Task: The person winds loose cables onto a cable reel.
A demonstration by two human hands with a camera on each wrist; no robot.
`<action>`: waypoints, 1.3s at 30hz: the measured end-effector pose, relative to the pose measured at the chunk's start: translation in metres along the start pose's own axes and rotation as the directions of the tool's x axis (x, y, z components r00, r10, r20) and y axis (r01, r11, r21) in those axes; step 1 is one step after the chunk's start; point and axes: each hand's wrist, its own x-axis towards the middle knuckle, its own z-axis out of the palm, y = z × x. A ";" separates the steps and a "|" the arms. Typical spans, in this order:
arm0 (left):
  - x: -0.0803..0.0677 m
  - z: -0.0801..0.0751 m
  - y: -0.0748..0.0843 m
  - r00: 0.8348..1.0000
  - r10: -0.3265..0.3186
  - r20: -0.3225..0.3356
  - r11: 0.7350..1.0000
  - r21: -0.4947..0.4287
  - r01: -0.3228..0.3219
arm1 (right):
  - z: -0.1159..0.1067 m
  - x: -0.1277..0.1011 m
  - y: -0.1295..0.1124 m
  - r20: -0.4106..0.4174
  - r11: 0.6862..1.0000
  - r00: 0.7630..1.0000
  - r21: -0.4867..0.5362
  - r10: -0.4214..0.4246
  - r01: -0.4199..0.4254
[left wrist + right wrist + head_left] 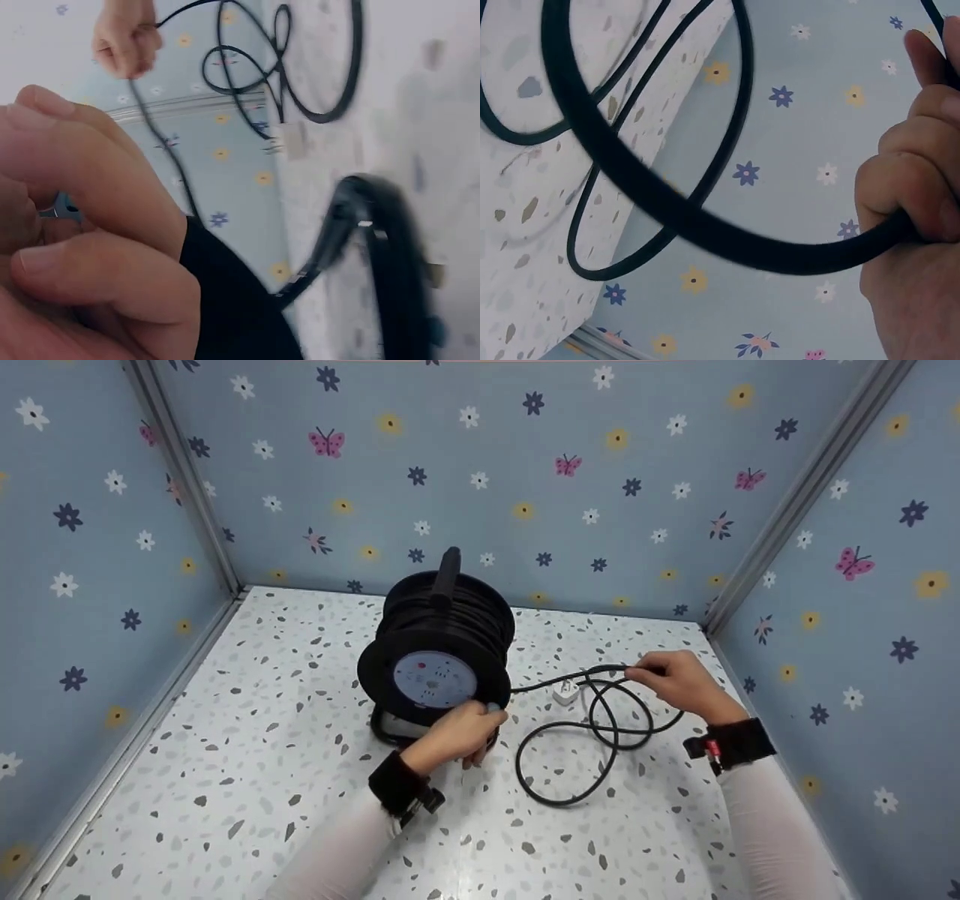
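A black cable reel (pixel 431 675) stands on its frame, with dark cable wound on its drum and a pale blue-grey socket panel (pixel 435 679) facing me. At the lower right of its front disc, my left hand (pixel 459 733) holds a small grey winding knob (pixel 493 707) between curled fingers. That hand's fingers hide most of the knob in the left wrist view. My right hand (pixel 679 682) grips the black cable (pixel 551 681), raised off the surface to the right of the reel. In the right wrist view the cable (pixel 780 255) enters the curled fingers.
Loose cable loops lie on the speckled white table (pixel 300 810) between the hands. A white plug (pixel 565 691) lies beside them. Flowered blue panels (pixel 480 450) enclose the back and both sides. The reel's black carrying handle (pixel 447 577) sticks up on top.
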 end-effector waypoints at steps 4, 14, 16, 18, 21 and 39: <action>-0.002 0.003 -0.022 0.999 -0.040 0.004 0.997 -0.064 0.040 | 0.005 0.001 -0.001 0.006 1.000 1.000 0.010 0.000 0.000; -0.012 -0.007 -0.053 0.994 -0.104 0.020 0.995 -0.005 0.104 | 0.013 0.007 0.002 0.055 0.999 0.998 0.009 0.034 -0.034; -0.014 -0.011 -0.060 0.992 -0.126 0.007 0.992 -0.004 0.126 | 0.011 0.006 0.007 0.041 0.998 0.997 0.009 0.067 -0.067; -0.016 -0.016 -0.068 0.989 -0.148 -0.013 0.989 0.001 0.148 | 0.008 0.004 0.012 0.035 0.995 0.994 0.013 0.099 -0.100; -0.020 -0.025 -0.080 0.986 -0.165 -0.037 0.986 -0.016 0.164 | 0.005 0.001 0.017 0.032 0.991 0.991 0.021 0.131 -0.132; -0.038 -0.078 -0.108 0.969 -0.225 -0.106 0.946 -0.263 0.191 | -0.016 -0.027 0.060 -0.119 0.970 0.983 -0.178 0.144 -0.163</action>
